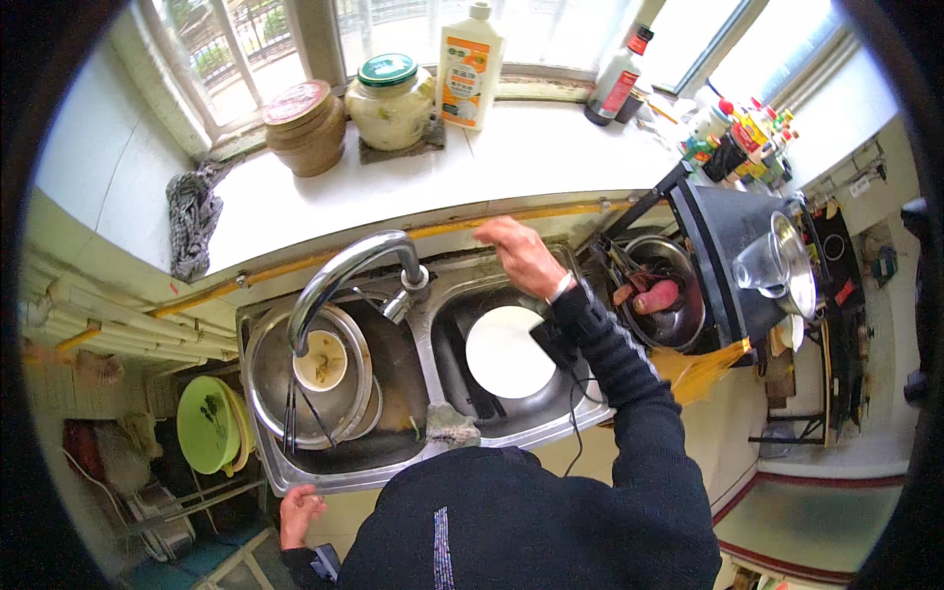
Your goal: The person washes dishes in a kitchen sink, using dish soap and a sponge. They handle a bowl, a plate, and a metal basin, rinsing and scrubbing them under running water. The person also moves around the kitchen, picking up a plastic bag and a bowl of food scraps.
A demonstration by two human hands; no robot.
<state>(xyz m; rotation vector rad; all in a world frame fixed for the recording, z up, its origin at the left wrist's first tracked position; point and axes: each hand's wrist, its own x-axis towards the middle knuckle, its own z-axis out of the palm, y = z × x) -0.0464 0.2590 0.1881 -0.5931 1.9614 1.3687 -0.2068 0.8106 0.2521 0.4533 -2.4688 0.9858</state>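
My right hand (pixel 522 254) is raised over the back of the right basin (pixel 451 332) of a stainless steel double sink, slightly blurred, with nothing visible in it. Below it a white plate (pixel 509 354) lies in that basin, partly covered by my sleeve, with black chopsticks (pixel 485 402) beside it. At the sink's front left corner, my left hand (pixel 301 510) hangs with loosely bent fingers and no object. In the left basin, a metal bowl (pixel 269 369) holds a white bowl (pixel 320 360) with food residue and some chopsticks (pixel 291 420). A chrome faucet (pixel 354 254) arches over them.
A grey cloth (pixel 451 426) lies on the divider. On the sill stand a brown crock (pixel 306 133), a glass jar (pixel 391 107), a white bottle (pixel 468 74) and a sauce bottle (pixel 616 81). Right of the sink, a dark basin (pixel 689 317) holds reddish tubers; a black rack (pixel 726 221) stands alongside.
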